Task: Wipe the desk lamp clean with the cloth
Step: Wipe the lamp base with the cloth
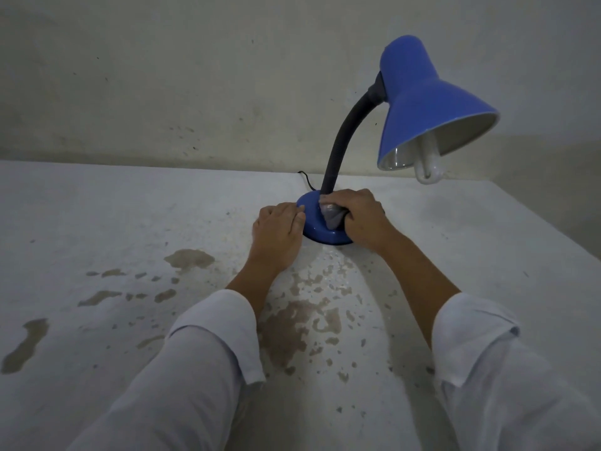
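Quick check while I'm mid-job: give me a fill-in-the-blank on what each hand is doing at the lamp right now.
1. The right hand presses a crumpled grey cloth onto the lamp's round blue ____.
2. The left hand steadies that part's ____ edge.
3. The blue cone-shaped shade holds a white ____.

Missing words: base; left; bulb

You are working in dim, flat, greyish light; shadows stay faint, nothing glares, focus is soft throughout, and the wide lens bends the tabletop edges.
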